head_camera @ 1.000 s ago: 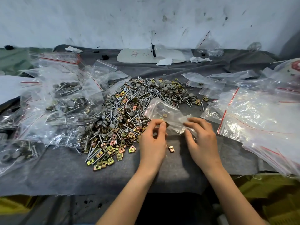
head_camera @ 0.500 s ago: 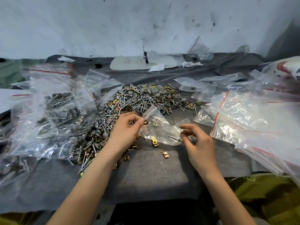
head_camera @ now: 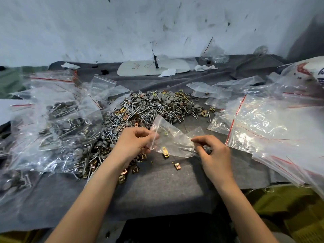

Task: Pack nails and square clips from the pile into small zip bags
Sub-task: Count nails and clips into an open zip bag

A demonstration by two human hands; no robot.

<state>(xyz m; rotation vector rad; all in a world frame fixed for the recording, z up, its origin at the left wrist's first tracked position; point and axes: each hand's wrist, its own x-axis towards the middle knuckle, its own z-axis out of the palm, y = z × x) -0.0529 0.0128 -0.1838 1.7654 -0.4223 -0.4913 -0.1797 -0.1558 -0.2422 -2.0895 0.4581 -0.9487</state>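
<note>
Far left: filled bags (head_camera: 57,123) heaped on grey cloth (head_camera: 157,190), nails and caps inside. Next, pile (head_camera: 140,111) of nails and square clips, spread mid-table toward back. Left hand (head_camera: 135,144) in front of pile, fingers curled, pinching left edge of small zip bag (head_camera: 172,141). Bag held just above cloth between both hands (a few clips visible inside, one nail near right corner). Loose clip (head_camera: 177,166) on cloth below bag. Right hand (head_camera: 213,155) curled, pinching bag's right corner. Far right: stack of empty bags (head_camera: 271,128), red-striped.
</note>
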